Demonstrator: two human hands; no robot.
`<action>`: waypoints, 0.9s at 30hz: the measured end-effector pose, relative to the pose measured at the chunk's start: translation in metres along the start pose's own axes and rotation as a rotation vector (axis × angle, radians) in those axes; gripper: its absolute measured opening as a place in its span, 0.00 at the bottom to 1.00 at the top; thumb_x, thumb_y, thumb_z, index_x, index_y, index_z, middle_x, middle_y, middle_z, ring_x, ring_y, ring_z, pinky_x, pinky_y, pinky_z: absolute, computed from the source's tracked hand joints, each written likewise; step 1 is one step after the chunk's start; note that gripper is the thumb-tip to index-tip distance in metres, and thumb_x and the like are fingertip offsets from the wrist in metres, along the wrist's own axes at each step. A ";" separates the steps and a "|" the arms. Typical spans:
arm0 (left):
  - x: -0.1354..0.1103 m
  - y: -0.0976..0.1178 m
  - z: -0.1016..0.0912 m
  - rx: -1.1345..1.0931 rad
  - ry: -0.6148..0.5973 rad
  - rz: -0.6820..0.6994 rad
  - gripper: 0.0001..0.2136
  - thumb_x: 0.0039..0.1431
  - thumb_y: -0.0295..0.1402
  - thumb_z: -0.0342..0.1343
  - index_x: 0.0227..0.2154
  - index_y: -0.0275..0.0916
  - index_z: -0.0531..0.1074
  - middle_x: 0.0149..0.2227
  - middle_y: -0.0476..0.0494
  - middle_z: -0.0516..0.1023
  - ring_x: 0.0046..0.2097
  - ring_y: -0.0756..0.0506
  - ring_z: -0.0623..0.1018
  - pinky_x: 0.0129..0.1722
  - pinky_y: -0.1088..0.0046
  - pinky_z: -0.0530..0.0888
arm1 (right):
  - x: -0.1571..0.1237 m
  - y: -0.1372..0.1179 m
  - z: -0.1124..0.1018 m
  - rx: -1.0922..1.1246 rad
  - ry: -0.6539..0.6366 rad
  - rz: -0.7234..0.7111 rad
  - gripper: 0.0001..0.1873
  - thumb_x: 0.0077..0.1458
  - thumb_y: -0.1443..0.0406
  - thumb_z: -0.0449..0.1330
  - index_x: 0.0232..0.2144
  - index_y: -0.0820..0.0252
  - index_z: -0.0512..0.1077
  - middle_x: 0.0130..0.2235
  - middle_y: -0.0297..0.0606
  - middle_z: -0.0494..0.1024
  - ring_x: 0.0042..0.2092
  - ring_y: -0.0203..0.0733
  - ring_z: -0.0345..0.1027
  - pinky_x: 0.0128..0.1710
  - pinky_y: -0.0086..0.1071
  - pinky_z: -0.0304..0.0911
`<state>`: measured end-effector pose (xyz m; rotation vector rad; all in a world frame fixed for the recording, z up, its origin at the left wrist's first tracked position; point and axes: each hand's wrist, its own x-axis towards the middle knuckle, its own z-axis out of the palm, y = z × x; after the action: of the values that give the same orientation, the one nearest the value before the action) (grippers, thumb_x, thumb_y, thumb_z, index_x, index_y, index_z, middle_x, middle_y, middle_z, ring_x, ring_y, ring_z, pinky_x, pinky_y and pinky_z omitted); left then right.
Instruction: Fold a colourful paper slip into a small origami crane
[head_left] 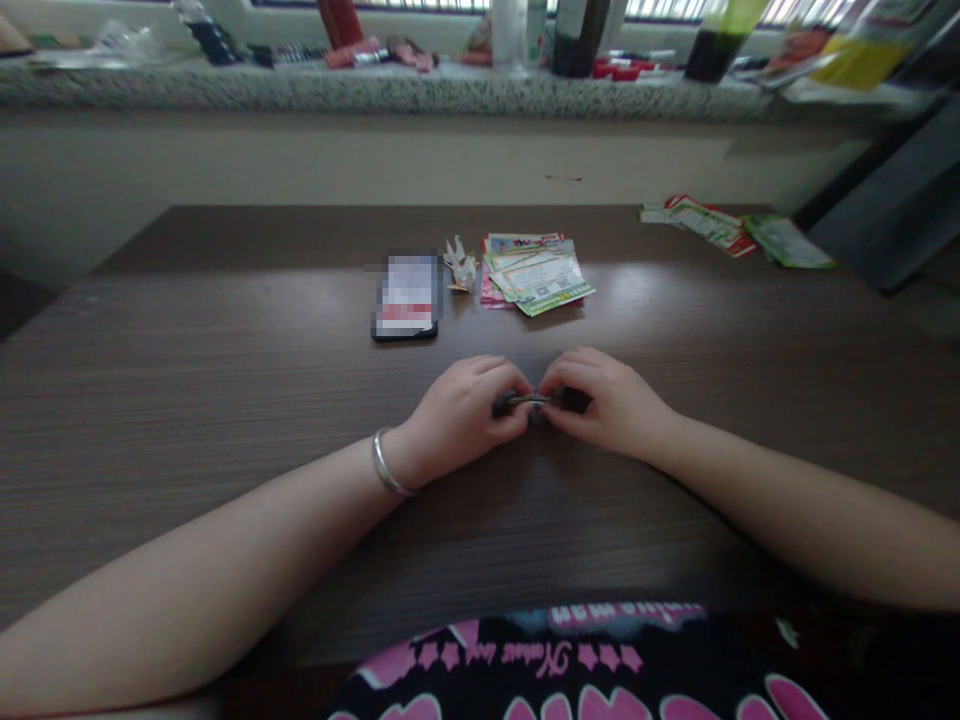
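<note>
My left hand (471,408), with a silver bangle at the wrist, is closed in a pinch just above the table. Facing it, my right hand (613,402) pinches from the other side, and the fingertips of both almost meet. Between them is a thin flat piece (535,399), seen nearly edge-on; it looks like folded paper or card, but the fingers cover most of it. Beyond my hands lies a stack of printed cards or leaflets (541,275). A small folded paper figure (460,268) stands left of that stack.
A phone (406,297) with a blurred screen lies left of the paper figure. More printed leaflets (712,225) are spread at the table's back right. The dark wooden table (225,400) ends at a wall, under a granite sill (420,95) crowded with bottles and small items.
</note>
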<state>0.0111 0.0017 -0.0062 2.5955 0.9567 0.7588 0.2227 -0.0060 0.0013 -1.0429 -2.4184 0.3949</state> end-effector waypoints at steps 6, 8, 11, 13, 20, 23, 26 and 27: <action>0.002 0.005 -0.008 -0.242 0.013 -0.091 0.07 0.57 0.35 0.57 0.36 0.37 0.72 0.35 0.46 0.76 0.38 0.48 0.74 0.40 0.71 0.71 | -0.001 -0.003 0.002 0.286 0.130 0.133 0.04 0.52 0.65 0.61 0.28 0.59 0.70 0.30 0.34 0.73 0.34 0.36 0.65 0.34 0.31 0.61; 0.003 0.006 -0.009 -0.314 0.031 -0.112 0.07 0.57 0.34 0.59 0.36 0.37 0.72 0.35 0.47 0.76 0.38 0.49 0.75 0.40 0.72 0.72 | -0.001 -0.004 0.004 0.371 0.145 0.189 0.05 0.52 0.64 0.62 0.28 0.60 0.70 0.31 0.35 0.73 0.33 0.36 0.65 0.33 0.31 0.62; 0.002 0.006 -0.007 -0.401 0.063 -0.143 0.05 0.58 0.31 0.57 0.36 0.37 0.72 0.37 0.46 0.77 0.39 0.49 0.76 0.42 0.72 0.72 | -0.002 -0.005 0.005 0.423 0.156 0.216 0.07 0.52 0.62 0.62 0.28 0.60 0.71 0.31 0.35 0.73 0.32 0.35 0.65 0.33 0.31 0.63; 0.001 0.005 -0.005 -0.401 0.086 -0.157 0.05 0.59 0.31 0.56 0.37 0.37 0.73 0.39 0.46 0.78 0.41 0.49 0.77 0.43 0.71 0.73 | -0.001 -0.007 0.005 0.389 0.157 0.207 0.06 0.52 0.63 0.63 0.29 0.60 0.71 0.31 0.34 0.73 0.32 0.35 0.66 0.33 0.31 0.63; -0.001 0.003 -0.006 -0.160 0.189 -0.051 0.04 0.57 0.33 0.60 0.32 0.38 0.74 0.34 0.46 0.78 0.39 0.47 0.75 0.42 0.69 0.72 | 0.000 -0.010 0.002 0.271 0.160 0.133 0.05 0.51 0.65 0.63 0.33 0.59 0.73 0.32 0.35 0.75 0.34 0.36 0.67 0.34 0.31 0.63; 0.000 0.006 -0.007 -0.212 0.198 -0.088 0.04 0.56 0.32 0.60 0.32 0.37 0.74 0.33 0.46 0.78 0.38 0.48 0.75 0.41 0.70 0.72 | 0.000 -0.009 0.003 0.279 0.159 0.155 0.05 0.50 0.64 0.64 0.30 0.60 0.73 0.30 0.34 0.75 0.32 0.35 0.67 0.32 0.30 0.63; 0.001 0.008 -0.008 -0.315 0.165 -0.124 0.03 0.57 0.31 0.59 0.31 0.36 0.74 0.33 0.46 0.78 0.38 0.49 0.75 0.40 0.71 0.72 | 0.001 -0.010 0.005 0.325 0.156 0.211 0.05 0.50 0.64 0.64 0.28 0.60 0.73 0.28 0.33 0.75 0.29 0.34 0.66 0.29 0.29 0.63; 0.002 0.008 -0.008 -0.340 0.148 -0.133 0.03 0.57 0.31 0.59 0.31 0.36 0.74 0.33 0.46 0.77 0.37 0.49 0.75 0.40 0.72 0.72 | 0.001 -0.011 0.005 0.337 0.153 0.228 0.05 0.50 0.64 0.63 0.27 0.60 0.73 0.27 0.33 0.75 0.28 0.33 0.66 0.28 0.28 0.62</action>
<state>0.0119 -0.0029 0.0044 2.1880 0.9364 0.9920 0.2127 -0.0130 0.0018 -1.1495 -2.0151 0.7420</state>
